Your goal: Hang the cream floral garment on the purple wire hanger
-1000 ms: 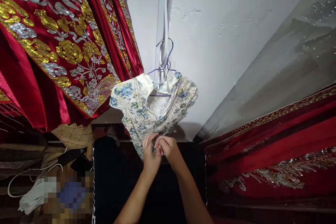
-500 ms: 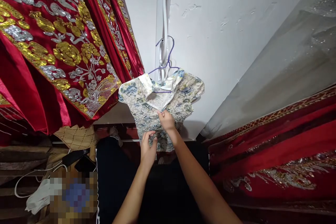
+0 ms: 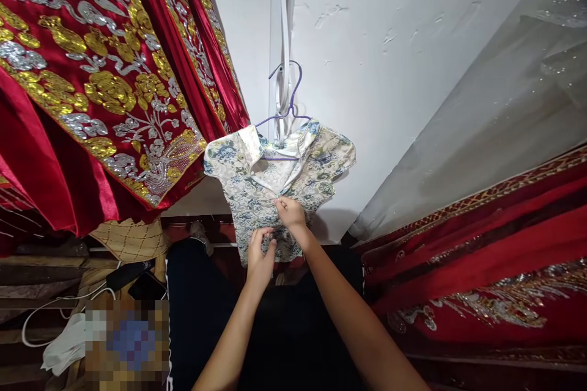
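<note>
1. The floral dress (image 3: 257,195) is small, of shiny cream fabric with blue flowers, and hangs on a thin purple wire hanger (image 3: 288,104) against the white wall (image 3: 389,73).
2. The right hand (image 3: 290,212) pinches the front below the collar.
3. The left hand (image 3: 260,252) pinches the cloth lower down.
4. The dress hangs lengthwise downward, front facing the person.

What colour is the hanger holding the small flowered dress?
Purple: the hanger shows best in the head view, above the dress collar.

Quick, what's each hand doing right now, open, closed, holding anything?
Left hand: closed, pinching the floral dress low on its front.
Right hand: closed, pinching the same dress higher, just below the collar opening.
</note>
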{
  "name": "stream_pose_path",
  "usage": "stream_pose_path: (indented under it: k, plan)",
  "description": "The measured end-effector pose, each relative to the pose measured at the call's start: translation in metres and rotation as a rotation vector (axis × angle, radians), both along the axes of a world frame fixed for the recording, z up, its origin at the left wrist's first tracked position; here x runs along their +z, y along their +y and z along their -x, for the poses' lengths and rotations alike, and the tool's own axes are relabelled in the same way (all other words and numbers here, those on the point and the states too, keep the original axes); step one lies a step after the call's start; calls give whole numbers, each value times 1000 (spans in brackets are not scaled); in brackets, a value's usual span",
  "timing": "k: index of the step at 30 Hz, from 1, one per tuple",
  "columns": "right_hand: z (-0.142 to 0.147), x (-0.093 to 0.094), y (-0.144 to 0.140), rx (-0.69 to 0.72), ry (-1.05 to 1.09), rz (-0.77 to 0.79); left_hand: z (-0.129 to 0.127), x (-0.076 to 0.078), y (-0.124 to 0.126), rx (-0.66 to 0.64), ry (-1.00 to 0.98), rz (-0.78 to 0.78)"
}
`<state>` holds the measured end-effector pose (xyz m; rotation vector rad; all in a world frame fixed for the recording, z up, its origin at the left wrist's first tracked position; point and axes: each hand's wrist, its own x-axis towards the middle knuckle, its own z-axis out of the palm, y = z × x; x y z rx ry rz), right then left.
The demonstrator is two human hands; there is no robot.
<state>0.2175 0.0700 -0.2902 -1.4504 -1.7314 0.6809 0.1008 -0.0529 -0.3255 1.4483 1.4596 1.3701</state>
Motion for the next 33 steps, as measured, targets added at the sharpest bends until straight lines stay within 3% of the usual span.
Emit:
stream_pose_path:
  k: [6,11,14,17,20,22,24,26,28,33]
  plan:
    - [-4,13,-45,198,40,19,4,1,17,38,8,-51]
    - [-24,46,-74,403,-219,-158,6,18,29,-33,127,-104]
    - [-43,88,-63,369,-371,-236,6,18,21,-80,214,-175]
    - [-55,147,-43,282,-394,-254,6,10,5,-123,254,-194]
    - [-54,202,-28,260,-368,-421,6,7,-6,-156,290,-200]
    - [-49,225,-23,180,-332,-558,11,10,-6,-211,354,-201]
    - [-43,235,-23,110,-252,-628,18,19,-1,-282,441,-175]
    - [-38,232,-25,92,-112,-629,27,37,8,-338,513,-150]
    - [-34,223,-28,118,83,-589,33,65,20,-344,502,-211]
    - [-21,211,-34,90,551,-537,24,180,53,-150,235,-670]
